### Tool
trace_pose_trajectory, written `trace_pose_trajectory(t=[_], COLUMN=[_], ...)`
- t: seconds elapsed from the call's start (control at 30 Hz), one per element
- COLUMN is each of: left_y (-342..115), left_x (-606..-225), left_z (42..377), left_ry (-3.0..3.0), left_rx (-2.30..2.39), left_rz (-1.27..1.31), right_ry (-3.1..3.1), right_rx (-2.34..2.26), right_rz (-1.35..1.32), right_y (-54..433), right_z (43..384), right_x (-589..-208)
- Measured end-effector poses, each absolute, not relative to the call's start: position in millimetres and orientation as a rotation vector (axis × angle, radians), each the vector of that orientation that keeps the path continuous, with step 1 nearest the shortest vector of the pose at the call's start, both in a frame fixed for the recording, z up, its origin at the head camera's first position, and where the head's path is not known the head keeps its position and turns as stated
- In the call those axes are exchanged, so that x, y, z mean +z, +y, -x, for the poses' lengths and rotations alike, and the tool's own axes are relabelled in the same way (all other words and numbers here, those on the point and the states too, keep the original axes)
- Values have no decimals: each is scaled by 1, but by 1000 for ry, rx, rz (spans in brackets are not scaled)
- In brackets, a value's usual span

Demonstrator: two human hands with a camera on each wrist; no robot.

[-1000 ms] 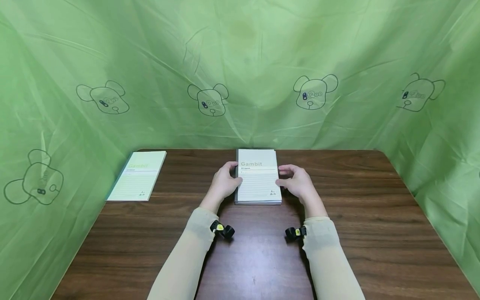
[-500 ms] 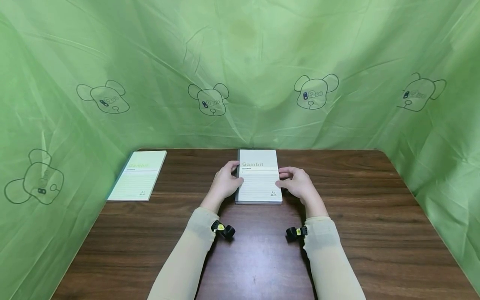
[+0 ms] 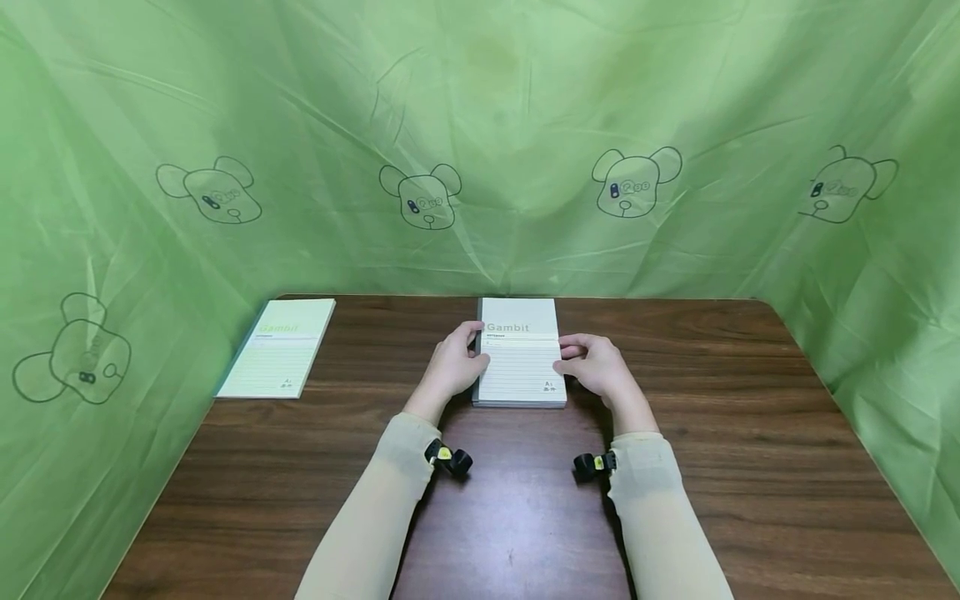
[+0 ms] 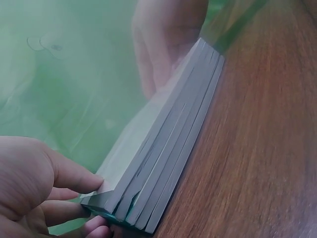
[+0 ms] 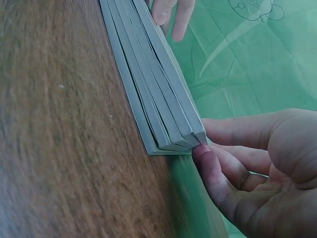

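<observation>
A stack of several notebooks [image 3: 519, 367] with pale "Gambit" covers lies at the table's far edge, in the middle. My left hand [image 3: 452, 362] holds its left, dark-spined side, the thumb at the cover's edge. On the opposite side my right hand [image 3: 596, 367] holds the stack, fingers bent against the page edges. The left wrist view shows the layered ends of the notebooks [image 4: 163, 163], with fingertips at the near corner. Seen from the right wrist, thumb and finger touch a corner of the stack [image 5: 158, 94]. Some fingers are hidden behind it.
Another pale "Gambit" notebook [image 3: 277, 350] lies at the table's far left. The brown wooden table [image 3: 750, 467] is enclosed by green cloth [image 3: 525, 125] with bear-head drawings at the back and both sides.
The top notebook has shifted slightly right and now lies more evenly over those below. Both hands stay at the sides of the stack. The head view has drifted a little.
</observation>
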State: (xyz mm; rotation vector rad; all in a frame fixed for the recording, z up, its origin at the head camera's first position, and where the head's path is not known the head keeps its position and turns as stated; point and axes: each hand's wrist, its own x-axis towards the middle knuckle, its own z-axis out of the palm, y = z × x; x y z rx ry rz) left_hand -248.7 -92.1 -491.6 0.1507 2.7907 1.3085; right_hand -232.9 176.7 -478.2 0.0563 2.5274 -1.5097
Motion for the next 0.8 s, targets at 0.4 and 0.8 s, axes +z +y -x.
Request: trace_pose_trajectory(t=[0.4,0.8], left_y=[-96,-95], left_x=[-492,-490], left_z=[250,248], left_ry=[2778,2788], left_rx=[1410,1313], left_rz=[-69,-150], right_ry=[2525,2529], right_rx=[-1511,-1477], right_rz=[-53,-57], right_y=[175,174], right_z=[232,230], right_x=[-478,-472])
